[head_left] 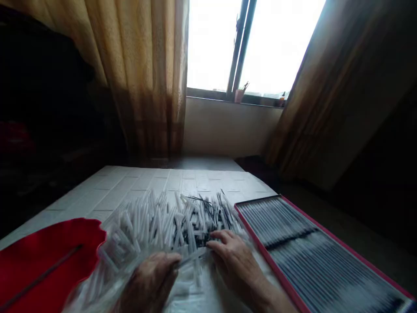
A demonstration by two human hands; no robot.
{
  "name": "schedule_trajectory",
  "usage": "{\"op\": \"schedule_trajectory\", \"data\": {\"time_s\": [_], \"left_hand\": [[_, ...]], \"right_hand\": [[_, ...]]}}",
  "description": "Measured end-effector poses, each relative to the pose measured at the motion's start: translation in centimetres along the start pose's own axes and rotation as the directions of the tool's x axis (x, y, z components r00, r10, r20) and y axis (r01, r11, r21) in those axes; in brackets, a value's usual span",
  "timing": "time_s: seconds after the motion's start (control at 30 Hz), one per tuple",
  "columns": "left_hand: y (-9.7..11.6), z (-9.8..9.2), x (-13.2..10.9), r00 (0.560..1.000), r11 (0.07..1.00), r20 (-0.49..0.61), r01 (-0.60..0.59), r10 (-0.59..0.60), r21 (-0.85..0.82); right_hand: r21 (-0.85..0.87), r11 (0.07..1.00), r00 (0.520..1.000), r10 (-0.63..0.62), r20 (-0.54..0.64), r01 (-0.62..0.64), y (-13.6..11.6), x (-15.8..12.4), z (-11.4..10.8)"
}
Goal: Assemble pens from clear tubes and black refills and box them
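Note:
A slim, see-through plastic tube point(194, 255) stretches between my two hands, just above the near side of a heap. My left hand point(151, 278) is closed and pinches one end between thumb and fingers. At the other end, the thumb and index finger of my right hand point(236, 261) close on the tube. Whether anything sits inside it is too blurred to tell. Behind my hands spreads the heap of loose transparent tubes point(153, 221). Thin black sticks point(211, 206) lie mixed in with them, mostly behind my right hand.
On the right lies a red-edged tray point(260, 245), packed with rows of slim tubes with dark parts. A red scalloped dish point(29, 248) at the left has a dark rod point(45, 273) across it. The white brick-patterned tabletop point(192, 176) reaches toward a window with curtains.

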State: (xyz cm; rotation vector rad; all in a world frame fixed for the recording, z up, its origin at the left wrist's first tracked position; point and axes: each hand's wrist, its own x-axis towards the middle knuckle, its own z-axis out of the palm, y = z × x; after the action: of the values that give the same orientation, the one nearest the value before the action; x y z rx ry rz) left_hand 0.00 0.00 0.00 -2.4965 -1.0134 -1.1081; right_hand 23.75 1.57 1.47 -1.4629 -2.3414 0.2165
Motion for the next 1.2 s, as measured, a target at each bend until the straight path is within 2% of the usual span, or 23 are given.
{"op": "schedule_trajectory", "data": {"time_s": [0.17, 0.3, 0.53, 0.8, 0.97, 1.07, 1.2], "left_hand": [[-0.5, 0.4, -0.8, 1.000, 0.999, 0.014, 0.021, -0.021, -0.044], [-0.3, 0.0, -0.4, 1.000, 1.000, 0.019, 0.014, -0.013, -0.026], [-0.1, -0.1, 0.4, 1.000, 1.000, 0.003, -0.013, 0.013, -0.004], [-0.1, -0.1, 0.2, 1.000, 1.000, -0.008, -0.029, 0.029, -0.011], [-0.2, 0.0, 0.0, 1.000, 1.000, 0.014, -0.011, 0.012, -0.026], [-0.2, 0.0, 0.1, 1.000, 0.999, 0.011, 0.002, -0.001, -0.041], [-0.3, 0.2, 0.2, 0.996, 0.998, -0.075, -0.046, 0.042, -0.046]], "right_hand": [[-0.014, 0.999, 0.999, 0.052, 0.015, -0.051, 0.4, 0.0, -0.5], [-0.006, 0.996, 0.996, 0.088, -0.014, -0.088, 0.2, 0.5, -0.7], [-0.076, 0.987, 0.990, 0.142, -0.015, -0.142, -0.3, 1.7, 0.0], [-0.066, 0.984, 0.986, 0.163, -0.034, -0.165, -0.7, 2.6, 0.4], [-0.043, 0.994, 0.991, 0.091, -0.097, -0.096, -0.5, 2.4, 0.9], [0.017, 0.999, 0.981, 0.052, -0.187, -0.049, -0.1, 2.1, 1.1], [0.161, 0.987, 0.959, 0.072, -0.274, -0.028, 0.4, 1.6, 0.8]]}}
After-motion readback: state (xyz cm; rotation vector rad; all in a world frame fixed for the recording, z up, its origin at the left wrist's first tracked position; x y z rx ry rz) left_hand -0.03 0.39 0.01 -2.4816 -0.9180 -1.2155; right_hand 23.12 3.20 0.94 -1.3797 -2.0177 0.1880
